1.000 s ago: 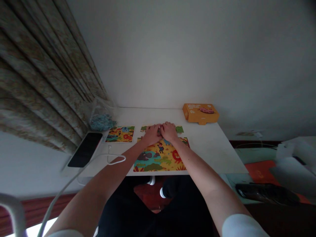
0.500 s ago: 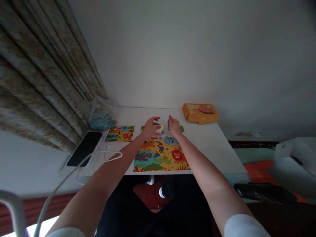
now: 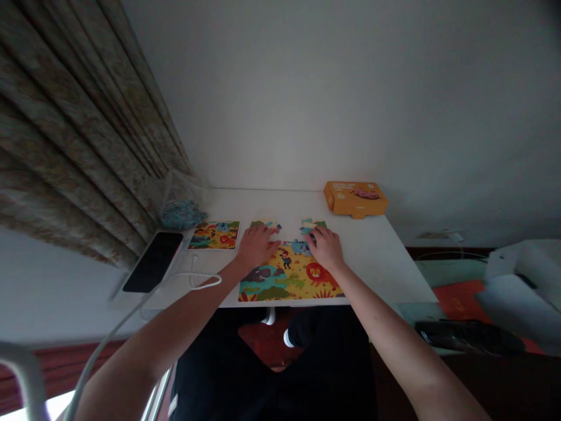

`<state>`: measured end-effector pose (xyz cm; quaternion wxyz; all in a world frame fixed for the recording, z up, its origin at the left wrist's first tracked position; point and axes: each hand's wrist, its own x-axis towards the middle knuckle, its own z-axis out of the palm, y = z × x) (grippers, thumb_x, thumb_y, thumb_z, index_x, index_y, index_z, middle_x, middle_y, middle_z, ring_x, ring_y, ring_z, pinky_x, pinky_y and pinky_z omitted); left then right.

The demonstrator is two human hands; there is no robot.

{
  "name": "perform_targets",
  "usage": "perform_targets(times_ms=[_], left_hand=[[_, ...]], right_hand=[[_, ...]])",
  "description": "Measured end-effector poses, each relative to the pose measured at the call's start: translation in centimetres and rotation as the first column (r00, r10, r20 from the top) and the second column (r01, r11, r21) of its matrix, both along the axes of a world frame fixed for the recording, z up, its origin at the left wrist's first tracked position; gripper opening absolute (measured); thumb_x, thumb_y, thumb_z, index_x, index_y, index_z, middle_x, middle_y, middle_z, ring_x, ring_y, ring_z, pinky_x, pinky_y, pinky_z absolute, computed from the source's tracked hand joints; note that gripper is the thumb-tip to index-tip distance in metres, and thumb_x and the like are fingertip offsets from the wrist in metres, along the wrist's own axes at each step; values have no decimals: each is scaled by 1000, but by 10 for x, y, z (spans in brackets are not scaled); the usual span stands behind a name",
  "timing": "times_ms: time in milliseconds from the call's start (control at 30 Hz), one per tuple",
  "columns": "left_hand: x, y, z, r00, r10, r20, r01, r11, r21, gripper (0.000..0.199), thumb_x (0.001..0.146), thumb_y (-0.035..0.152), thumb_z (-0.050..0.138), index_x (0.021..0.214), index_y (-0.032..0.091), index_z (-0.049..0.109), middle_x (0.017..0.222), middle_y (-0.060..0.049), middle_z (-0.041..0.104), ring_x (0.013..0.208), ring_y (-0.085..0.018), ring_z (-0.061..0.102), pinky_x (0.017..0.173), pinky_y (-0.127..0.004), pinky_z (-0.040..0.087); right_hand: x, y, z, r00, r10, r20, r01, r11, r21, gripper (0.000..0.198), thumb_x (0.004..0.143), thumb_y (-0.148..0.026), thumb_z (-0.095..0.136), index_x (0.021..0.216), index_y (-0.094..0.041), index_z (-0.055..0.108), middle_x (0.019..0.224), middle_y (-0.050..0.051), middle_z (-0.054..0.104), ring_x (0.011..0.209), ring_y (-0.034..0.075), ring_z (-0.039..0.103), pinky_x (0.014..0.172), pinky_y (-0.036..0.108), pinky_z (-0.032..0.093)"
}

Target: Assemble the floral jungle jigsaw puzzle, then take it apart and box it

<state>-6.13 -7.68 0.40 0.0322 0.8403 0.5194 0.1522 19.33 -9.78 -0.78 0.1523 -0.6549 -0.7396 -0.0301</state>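
Between and below two bare hands, a jungle-animal puzzle [image 3: 289, 283] lies flat on a white table [image 3: 372, 263], its near rows joined and its far edge uneven. Left hand [image 3: 256, 242] and right hand [image 3: 326, 244] stand well apart, each over a far corner, a spread that probably lets them work both ends at once. Just past the left fingers shows a left strip of pieces [image 3: 256, 223]; by the right fingertips, a right strip of pieces [image 3: 309, 223], with a gap between the two. The left palm faces down, thumb held away from the fingers with no visible grip; the right fingers curl inward, and whether they pinch a piece cannot be told. Both arms reach forward, converging over the table. Beside the left hand, a picture card [image 3: 214, 235] lies face up, likely for easy comparison; beyond the right, an orange box [image 3: 357, 199] sits near the wall, presumably out of the way.
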Motion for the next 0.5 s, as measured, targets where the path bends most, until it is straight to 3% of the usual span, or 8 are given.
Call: perform_targets(times_ms=[167, 500], left_hand=[[-4, -33, -3, 989, -3, -149, -3, 999, -44, 49, 99, 58, 50, 125, 20, 66, 128, -17, 65, 121, -35, 56, 103, -49, 41], [4, -14, -1, 985, 73, -159, -79, 996, -33, 49, 97, 57, 53, 125, 18, 65, 125, -19, 65, 122, -36, 56, 101, -49, 40]], right_hand=[[9, -32, -8, 999, 19, 38, -18, 1000, -9, 46, 106, -49, 42, 124, -16, 69, 126, 16, 69, 116, 29, 59, 96, 40, 42], [4, -14, 2, 997, 7, 77, -3, 998, -60, 49, 102, -60, 46, 109, -17, 66, 112, 17, 65, 110, 33, 56, 93, 44, 40]])
